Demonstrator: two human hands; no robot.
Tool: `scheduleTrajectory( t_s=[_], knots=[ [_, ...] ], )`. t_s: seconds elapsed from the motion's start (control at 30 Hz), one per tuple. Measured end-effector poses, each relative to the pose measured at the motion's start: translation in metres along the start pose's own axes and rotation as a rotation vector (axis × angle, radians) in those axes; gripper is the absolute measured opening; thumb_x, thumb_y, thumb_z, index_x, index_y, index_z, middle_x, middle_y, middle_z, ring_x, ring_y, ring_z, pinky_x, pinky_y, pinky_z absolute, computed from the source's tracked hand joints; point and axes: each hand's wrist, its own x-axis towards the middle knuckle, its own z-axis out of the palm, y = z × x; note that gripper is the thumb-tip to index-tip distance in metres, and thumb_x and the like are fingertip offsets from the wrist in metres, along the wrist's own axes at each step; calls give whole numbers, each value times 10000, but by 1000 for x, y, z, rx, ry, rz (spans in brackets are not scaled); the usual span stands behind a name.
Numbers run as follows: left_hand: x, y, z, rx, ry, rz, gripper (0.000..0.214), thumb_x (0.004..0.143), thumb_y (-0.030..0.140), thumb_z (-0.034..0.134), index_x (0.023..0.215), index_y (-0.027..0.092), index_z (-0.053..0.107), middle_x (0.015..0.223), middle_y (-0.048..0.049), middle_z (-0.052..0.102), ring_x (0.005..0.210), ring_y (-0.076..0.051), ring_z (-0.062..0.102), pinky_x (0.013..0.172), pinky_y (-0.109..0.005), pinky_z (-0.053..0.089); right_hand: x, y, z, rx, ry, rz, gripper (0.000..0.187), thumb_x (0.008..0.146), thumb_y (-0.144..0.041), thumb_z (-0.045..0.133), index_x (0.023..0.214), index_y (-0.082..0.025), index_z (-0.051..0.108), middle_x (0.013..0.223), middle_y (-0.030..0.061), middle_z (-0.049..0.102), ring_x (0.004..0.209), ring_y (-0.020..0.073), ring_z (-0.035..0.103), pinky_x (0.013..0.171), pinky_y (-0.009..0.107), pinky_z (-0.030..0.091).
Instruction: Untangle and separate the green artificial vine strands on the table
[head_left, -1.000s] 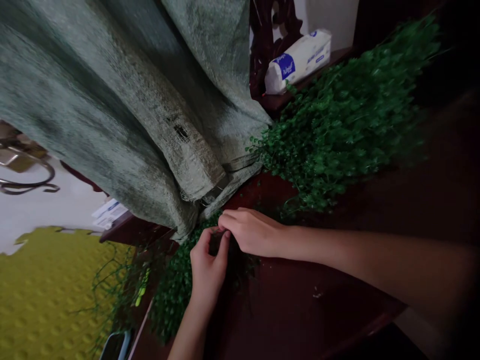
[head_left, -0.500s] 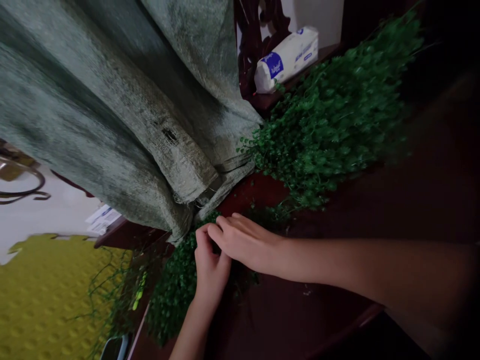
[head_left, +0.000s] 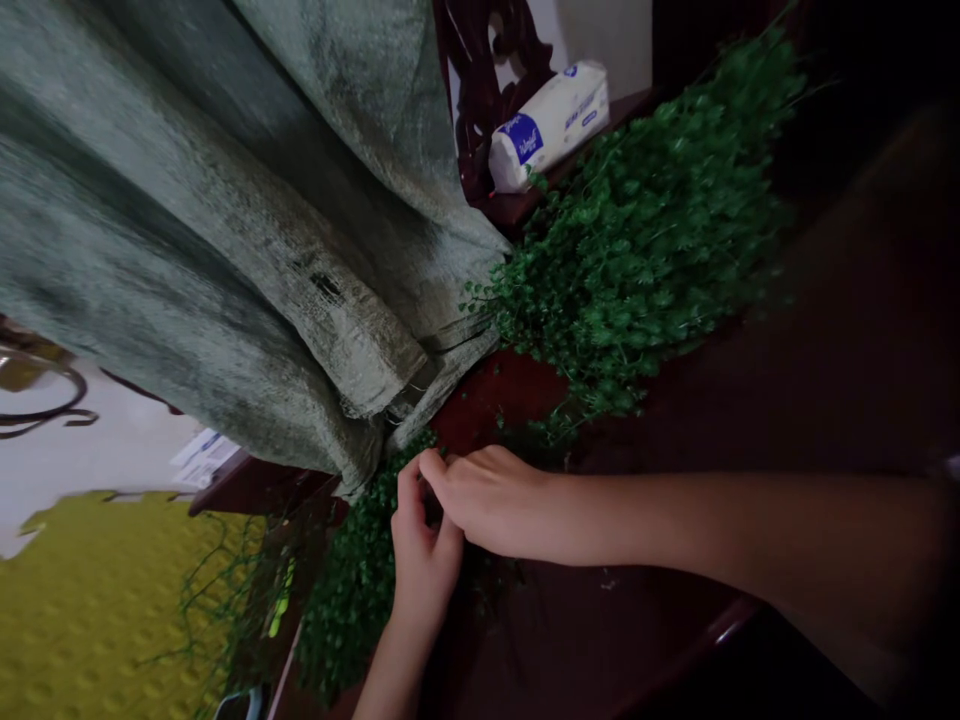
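My left hand (head_left: 424,550) and my right hand (head_left: 499,500) meet over a dark red wooden surface. The fingers of both are bent into a pinch, touching at the tips. What lies between the fingertips is hidden. Right beside my left hand, and partly behind it, is a small heap of leafy green sprigs (head_left: 349,590). Beyond my right hand spreads a larger pile of leafy green plants (head_left: 652,240), with fine stems and small leaves. A few loose bits of leaf lie on the dark red surface (head_left: 517,385) between the two piles.
A grey-green cloth (head_left: 300,230) with a torn patch hangs down to the surface. Behind the large pile rests a white and blue tissue pack (head_left: 551,125). Thin green stems (head_left: 217,580) stick out above a yellow foam mat (head_left: 97,590) at lower left.
The view has shifted slightly, so the cloth and large pile sit further left. My hands stay together, with my right-hand fingers drawn in a little more.
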Motion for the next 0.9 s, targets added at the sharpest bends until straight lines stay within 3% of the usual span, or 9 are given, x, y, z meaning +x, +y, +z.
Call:
scheduleTrajectory(
  t_s=[0.33,0.5,0.67,0.9],
  knots=[
    [1,-3,-7,11,8,78,417,768,235,606,1175,185,531,1037,-61,659,947,-221,634,827,-318,486,-2,3,-6,-116,17,-117,502,780,-56,570,1259,-17,424,887,153,689,818,283,678,621,360,464],
    [0,-1,-5,9,4,65,382,729,216,621,1100,184,535,915,-25,659,826,-191,635,725,-271,486,-2,5,-6,-138,-7,-144,518,767,-65,618,1249,-24,432,892,143,685,811,283,678,612,360,474],
    [-3,8,3,-12,77,9,341,723,252,591,1052,185,535,844,-7,645,744,-172,613,650,-248,458,-4,4,-7,-145,-21,-147,524,748,-56,654,1225,-23,440,939,136,676,855,271,673,643,349,487],
    [-3,2,1,79,79,5,327,697,262,588,1014,185,565,711,25,613,585,-145,550,521,-215,391,-2,3,-11,-158,-10,-146,393,768,-38,622,1143,-54,504,896,122,682,816,266,680,592,342,484]
  ],
)
